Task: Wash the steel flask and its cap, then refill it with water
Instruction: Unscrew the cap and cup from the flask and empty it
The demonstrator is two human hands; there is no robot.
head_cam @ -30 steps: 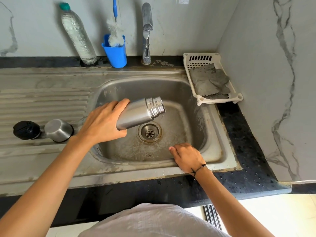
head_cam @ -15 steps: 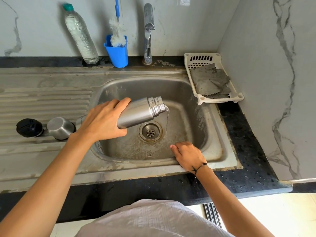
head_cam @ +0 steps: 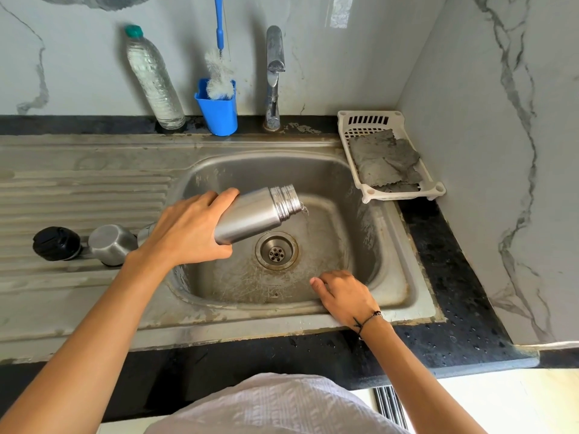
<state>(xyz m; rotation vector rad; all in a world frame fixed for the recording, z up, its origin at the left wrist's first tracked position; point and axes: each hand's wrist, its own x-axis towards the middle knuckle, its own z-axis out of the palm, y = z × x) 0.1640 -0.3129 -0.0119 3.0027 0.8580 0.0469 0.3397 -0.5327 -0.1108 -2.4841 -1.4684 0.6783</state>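
Emptying the steel flask [head_cam: 250,216] over the sink basin [head_cam: 360,245]. The left hand [head_cam: 188,230] wraps fingers and thumb around the lower body of the flask, which is tilted mouth-down toward the right, its threaded neck above and just beyond the drain [head_cam: 276,251]; a thin trickle of water leaves the lip. The right hand [head_cam: 343,296] rests on the front rim of the basin, fingers loosely bent and holding nothing. The black stopper [head_cam: 56,243] and the steel cap [head_cam: 111,244] lie side by side on the ribbed drainboard [head_cam: 78,195], well left of the basin. A bottle brush [head_cam: 219,79] stands in a blue holder [head_cam: 217,112] beside the tap [head_cam: 274,76], with a plastic water bottle [head_cam: 153,78] to its left and grey cloths in a white tray [head_cam: 394,161] to the right. To drain well, the base should probably be raised further so the mouth points downward over the drain, keeping the grasp firm on the smooth, likely wet steel.
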